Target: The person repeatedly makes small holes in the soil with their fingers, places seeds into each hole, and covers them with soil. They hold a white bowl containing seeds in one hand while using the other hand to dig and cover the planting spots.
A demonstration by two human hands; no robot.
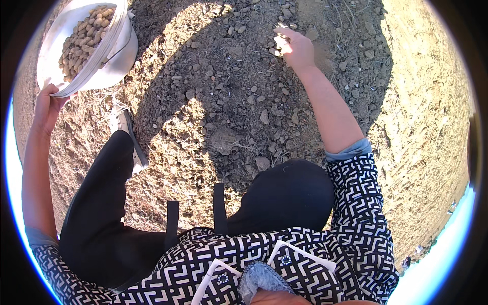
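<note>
My left hand (48, 103) grips the rim of a white plastic bucket (118, 70), which tilts toward me at the upper left. Unshelled peanuts (85, 44) lie heaped inside it. Out in front, low over the soil, my right hand (295, 47) has its fingers curled around a few pale pieces that look like peanuts (282, 41). Its fingertips are partly hidden by glare and by the hand itself. A thin wire handle (120, 51) hangs along the bucket's outer side.
Dry, cloddy soil (236, 95) with stones and bits of straw spreads before me, partly in my shadow. My shoe (127, 133) stands just below the bucket, and my bent right knee (293, 190) is close to the ground. A larger clod (263, 163) lies by that knee.
</note>
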